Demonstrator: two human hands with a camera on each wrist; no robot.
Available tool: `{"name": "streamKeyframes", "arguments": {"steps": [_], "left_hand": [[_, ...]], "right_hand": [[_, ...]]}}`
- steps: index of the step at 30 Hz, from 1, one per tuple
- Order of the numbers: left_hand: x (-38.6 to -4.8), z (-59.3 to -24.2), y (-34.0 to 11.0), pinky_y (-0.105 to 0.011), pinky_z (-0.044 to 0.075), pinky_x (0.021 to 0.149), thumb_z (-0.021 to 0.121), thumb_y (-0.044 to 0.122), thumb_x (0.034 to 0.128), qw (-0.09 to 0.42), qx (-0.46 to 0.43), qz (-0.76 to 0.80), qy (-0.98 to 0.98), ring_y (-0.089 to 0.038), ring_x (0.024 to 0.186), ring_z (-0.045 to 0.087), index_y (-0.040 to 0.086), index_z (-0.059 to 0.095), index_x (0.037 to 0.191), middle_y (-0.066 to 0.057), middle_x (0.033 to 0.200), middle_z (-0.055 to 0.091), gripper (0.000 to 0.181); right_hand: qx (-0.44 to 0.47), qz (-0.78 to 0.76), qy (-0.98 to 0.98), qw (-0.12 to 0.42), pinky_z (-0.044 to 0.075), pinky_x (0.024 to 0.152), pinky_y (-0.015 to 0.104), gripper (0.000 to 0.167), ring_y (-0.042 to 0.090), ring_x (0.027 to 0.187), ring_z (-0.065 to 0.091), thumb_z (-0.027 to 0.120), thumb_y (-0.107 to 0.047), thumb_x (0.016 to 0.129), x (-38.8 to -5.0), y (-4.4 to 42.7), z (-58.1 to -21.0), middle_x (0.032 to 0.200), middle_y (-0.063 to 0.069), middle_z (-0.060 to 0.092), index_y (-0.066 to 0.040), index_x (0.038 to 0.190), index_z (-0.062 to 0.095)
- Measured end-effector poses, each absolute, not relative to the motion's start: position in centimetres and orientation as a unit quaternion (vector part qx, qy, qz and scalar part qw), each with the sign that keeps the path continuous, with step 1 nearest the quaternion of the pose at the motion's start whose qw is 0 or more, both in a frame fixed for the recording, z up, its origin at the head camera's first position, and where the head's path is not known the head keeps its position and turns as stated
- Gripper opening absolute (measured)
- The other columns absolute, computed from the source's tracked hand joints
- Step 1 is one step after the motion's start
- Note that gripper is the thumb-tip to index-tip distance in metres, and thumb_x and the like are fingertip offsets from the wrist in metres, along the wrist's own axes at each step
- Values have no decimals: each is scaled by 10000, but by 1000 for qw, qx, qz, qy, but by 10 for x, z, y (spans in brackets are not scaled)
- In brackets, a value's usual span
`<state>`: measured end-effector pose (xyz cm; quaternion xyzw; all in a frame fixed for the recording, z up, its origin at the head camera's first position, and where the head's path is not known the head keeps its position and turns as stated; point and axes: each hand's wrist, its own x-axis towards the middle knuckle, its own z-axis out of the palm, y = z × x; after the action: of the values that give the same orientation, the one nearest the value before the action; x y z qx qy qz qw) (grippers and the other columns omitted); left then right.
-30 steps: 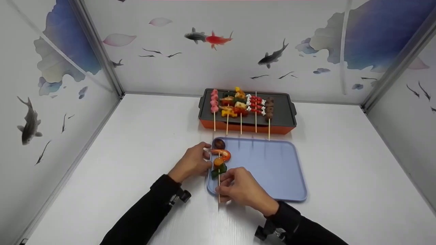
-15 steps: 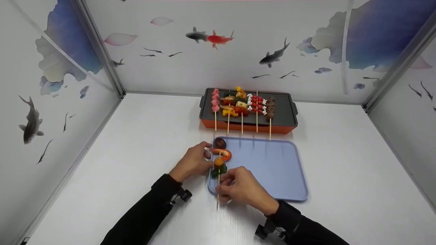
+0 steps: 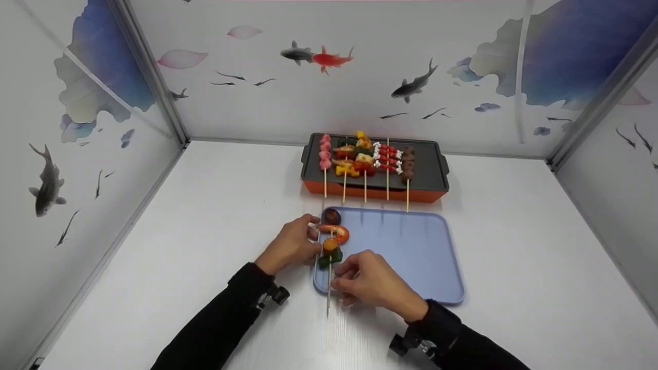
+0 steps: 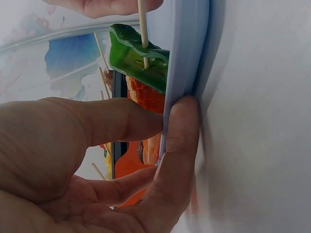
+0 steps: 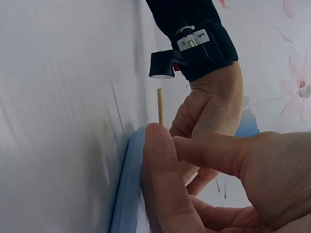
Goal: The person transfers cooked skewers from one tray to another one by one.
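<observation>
A skewer (image 3: pixel 330 245) lies along the left side of the light blue tray (image 3: pixel 401 257), its stick crossing the near rim. It bears a dark round piece at the top, a shrimp, an orange piece and a green pepper piece (image 4: pixel 138 63). My left hand (image 3: pixel 292 244) grips the tray's left rim, thumb on the inside and fingers on the outside in the left wrist view. My right hand (image 3: pixel 378 282), loosely curled, is just right of the stick's (image 5: pixel 161 104) lower part. Its fingertips are beside the stick, not round it.
Behind the tray stands a grill (image 3: pixel 432 167) with a black top and orange base. Several food skewers (image 3: pixel 386 159) lie across it, sticks jutting forward. White panels (image 3: pixel 360 92) printed with fish enclose the white table (image 3: pixel 231 190).
My right hand has let go of the stick and shifted slightly right, so the stick's lower part now shows. My left hand keeps its place on the tray rim. The skewer lies nearly unchanged.
</observation>
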<state>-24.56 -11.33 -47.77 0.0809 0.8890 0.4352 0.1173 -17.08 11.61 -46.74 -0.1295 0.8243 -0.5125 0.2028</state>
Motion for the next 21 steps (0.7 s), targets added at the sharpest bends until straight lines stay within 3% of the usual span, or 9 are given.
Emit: {"name": "streamKeyframes", "arguments": {"steps": [15,21], "left_hand": [[-246,-477,-113,-250,505,675,783,4,925,115,81,435,889,-168,880,638,-15,626,1567,-126,1132,742,661],[-246,-477,-113,-248,520,654,790,9,936,121,73,437,888,-158,849,652,-5,621,1571,-131,1142,745,657]], "right_hand": [[-137,-478,854,155,644,674,247,206,188,740,822,884,-183,1027,-180,133,-457,936,99,851,-5,1110,821],[-148,-447,875,114,601,700,253,193,144,744,781,885,-213,1029,-181,137,-456,910,25,829,-45,1107,828]]}}
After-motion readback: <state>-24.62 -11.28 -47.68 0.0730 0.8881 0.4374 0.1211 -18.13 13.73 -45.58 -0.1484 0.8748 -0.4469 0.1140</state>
